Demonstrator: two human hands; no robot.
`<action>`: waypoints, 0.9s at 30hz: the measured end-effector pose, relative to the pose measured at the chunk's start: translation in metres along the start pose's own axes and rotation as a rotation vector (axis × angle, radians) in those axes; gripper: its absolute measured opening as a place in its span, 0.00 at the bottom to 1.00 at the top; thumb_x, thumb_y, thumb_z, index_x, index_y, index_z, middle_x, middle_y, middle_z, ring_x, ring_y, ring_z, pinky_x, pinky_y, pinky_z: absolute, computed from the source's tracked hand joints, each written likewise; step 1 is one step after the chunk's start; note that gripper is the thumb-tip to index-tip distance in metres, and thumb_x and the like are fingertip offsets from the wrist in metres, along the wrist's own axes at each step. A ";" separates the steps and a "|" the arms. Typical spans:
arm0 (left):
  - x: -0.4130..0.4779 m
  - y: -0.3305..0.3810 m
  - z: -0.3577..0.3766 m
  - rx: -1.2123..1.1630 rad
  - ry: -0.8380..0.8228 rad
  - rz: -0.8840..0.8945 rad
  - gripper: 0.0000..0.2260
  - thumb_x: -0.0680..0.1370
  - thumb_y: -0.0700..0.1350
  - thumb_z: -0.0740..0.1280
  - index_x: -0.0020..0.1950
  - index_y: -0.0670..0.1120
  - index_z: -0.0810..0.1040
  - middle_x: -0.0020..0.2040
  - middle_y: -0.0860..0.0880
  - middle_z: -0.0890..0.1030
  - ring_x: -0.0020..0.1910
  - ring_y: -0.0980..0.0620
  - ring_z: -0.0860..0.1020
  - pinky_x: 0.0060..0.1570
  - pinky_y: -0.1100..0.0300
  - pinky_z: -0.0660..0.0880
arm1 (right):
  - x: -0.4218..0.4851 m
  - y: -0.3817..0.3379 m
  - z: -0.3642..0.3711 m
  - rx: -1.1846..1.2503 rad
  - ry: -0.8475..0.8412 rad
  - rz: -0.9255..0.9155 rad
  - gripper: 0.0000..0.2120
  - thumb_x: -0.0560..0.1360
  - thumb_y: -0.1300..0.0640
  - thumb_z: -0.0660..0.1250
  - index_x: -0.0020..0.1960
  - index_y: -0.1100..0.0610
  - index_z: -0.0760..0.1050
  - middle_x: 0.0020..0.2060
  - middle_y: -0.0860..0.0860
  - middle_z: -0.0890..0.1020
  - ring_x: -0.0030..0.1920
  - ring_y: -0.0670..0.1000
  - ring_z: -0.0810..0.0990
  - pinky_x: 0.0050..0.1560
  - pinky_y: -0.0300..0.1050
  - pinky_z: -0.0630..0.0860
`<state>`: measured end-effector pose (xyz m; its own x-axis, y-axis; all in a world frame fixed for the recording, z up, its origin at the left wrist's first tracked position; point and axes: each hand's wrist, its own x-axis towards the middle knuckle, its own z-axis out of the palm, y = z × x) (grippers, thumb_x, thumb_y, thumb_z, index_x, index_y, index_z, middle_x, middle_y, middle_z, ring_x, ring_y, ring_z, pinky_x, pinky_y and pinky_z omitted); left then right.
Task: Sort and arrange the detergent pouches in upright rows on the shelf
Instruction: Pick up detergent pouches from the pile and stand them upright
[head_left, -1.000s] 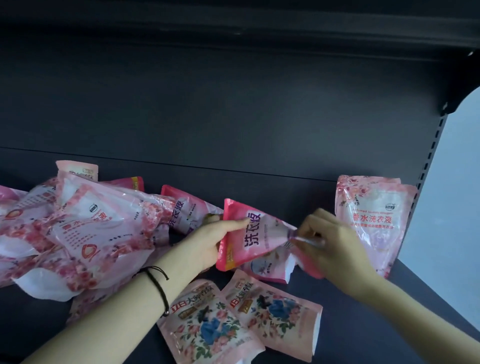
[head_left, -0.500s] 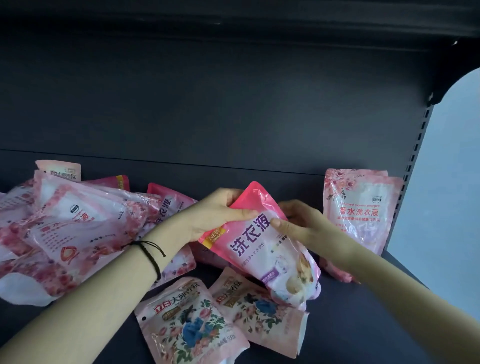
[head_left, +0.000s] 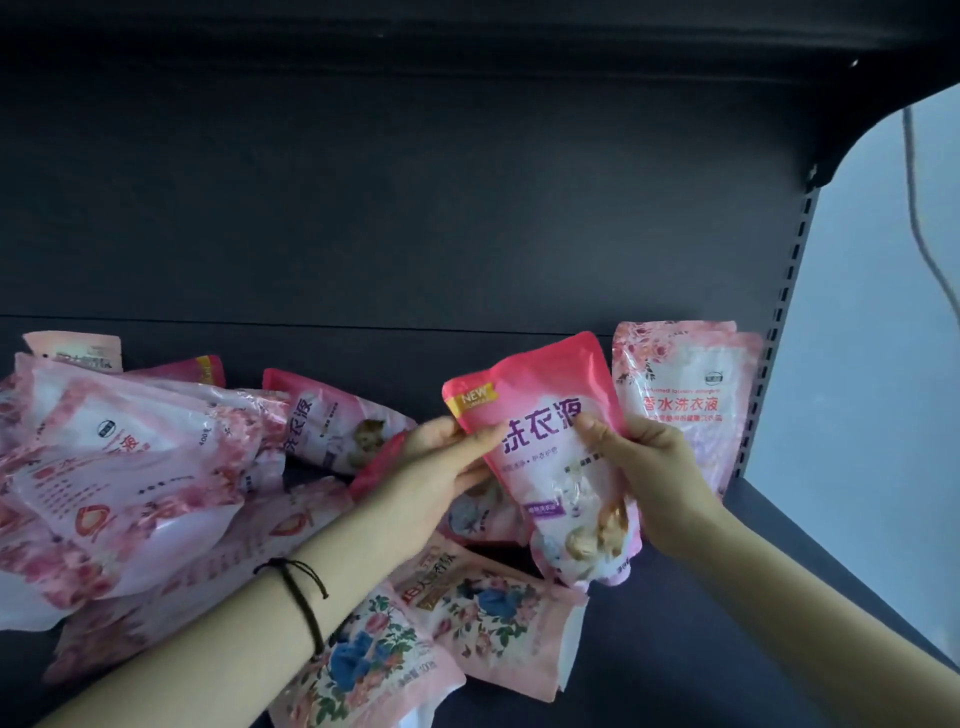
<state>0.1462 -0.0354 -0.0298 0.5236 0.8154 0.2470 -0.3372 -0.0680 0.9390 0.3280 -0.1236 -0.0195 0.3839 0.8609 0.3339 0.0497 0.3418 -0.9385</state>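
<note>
A bright pink detergent pouch (head_left: 550, 405) with purple lettering and a "NEW" tag is held nearly upright above the shelf, tilted a little left. My left hand (head_left: 441, 473) grips its left edge and my right hand (head_left: 644, 478) grips its right side, thumb on the front. Just right of it, pale rose-print pouches (head_left: 691, 384) stand upright against the back panel at the shelf's right end. A heap of pale pink pouches (head_left: 119, 462) lies at the left, with another bright pink pouch (head_left: 322, 421) on its side. Two floral pouches (head_left: 467, 613) lie flat in front.
The dark shelf board (head_left: 753, 597) shows bare at the right front. A slotted upright post (head_left: 784, 312) closes the right end, with a pale wall and a hanging cable (head_left: 919, 208) beyond. The upper shelf (head_left: 467, 31) overhangs the top.
The bright pink pouch has been lifted off the pile, turned from lying sideways to nearly upright, and carried right toward the standing pale pouches. Both hands moved with it.
</note>
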 end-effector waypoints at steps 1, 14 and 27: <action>0.004 -0.001 0.009 0.001 0.041 0.017 0.19 0.65 0.46 0.75 0.53 0.40 0.81 0.50 0.43 0.85 0.50 0.46 0.84 0.50 0.56 0.80 | 0.000 0.001 -0.007 0.027 0.014 0.020 0.26 0.64 0.52 0.74 0.47 0.75 0.75 0.40 0.68 0.80 0.41 0.67 0.77 0.47 0.73 0.73; 0.049 -0.005 0.118 0.188 0.010 0.257 0.01 0.73 0.40 0.72 0.42 0.43 0.83 0.38 0.48 0.85 0.38 0.53 0.83 0.39 0.58 0.81 | -0.003 -0.007 -0.119 0.011 0.061 -0.079 0.09 0.68 0.52 0.71 0.41 0.57 0.84 0.38 0.54 0.86 0.35 0.49 0.83 0.34 0.40 0.80; 0.039 -0.032 0.113 0.371 -0.170 0.157 0.07 0.72 0.39 0.74 0.48 0.45 0.82 0.48 0.49 0.86 0.49 0.51 0.84 0.51 0.56 0.80 | -0.009 0.001 -0.142 -0.104 0.035 -0.081 0.12 0.69 0.50 0.69 0.44 0.58 0.83 0.42 0.55 0.86 0.41 0.52 0.85 0.44 0.48 0.82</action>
<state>0.2660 -0.0669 -0.0233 0.6203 0.6744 0.4006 -0.1352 -0.4112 0.9015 0.4558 -0.1848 -0.0363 0.4069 0.8175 0.4076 0.1764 0.3675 -0.9131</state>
